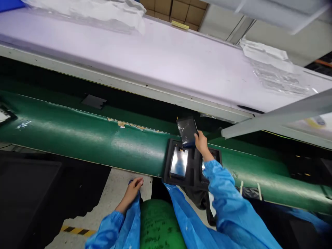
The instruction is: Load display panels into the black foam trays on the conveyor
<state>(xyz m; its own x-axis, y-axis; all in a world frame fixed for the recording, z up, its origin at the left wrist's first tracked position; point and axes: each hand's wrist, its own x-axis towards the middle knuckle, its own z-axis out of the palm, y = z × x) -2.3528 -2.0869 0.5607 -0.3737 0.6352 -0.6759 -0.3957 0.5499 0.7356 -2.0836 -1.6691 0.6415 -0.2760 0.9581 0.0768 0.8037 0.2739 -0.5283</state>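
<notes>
A black fixture (192,164) lies on the green conveyor belt (77,138), with a glossy phone-sized screen (178,162) seated in its left pocket. My right hand (202,145) grips a dark glass panel (187,131) by its lower edge and holds it tilted just above the fixture. The hand and sleeve partly hide a second screen (207,166) in the right pocket. Below the belt's near edge, my left hand (132,193) hangs clear of the fixture, fingers curled, with a bit of blue at the fingertips.
A pale lilac panel (145,52) with clear plastic sheeting (269,65) runs behind the belt. A grey metal strut (275,116) crosses at right. A green sheet with handwriting (158,224) lies below me, and yellow-black tape (76,231) marks the floor.
</notes>
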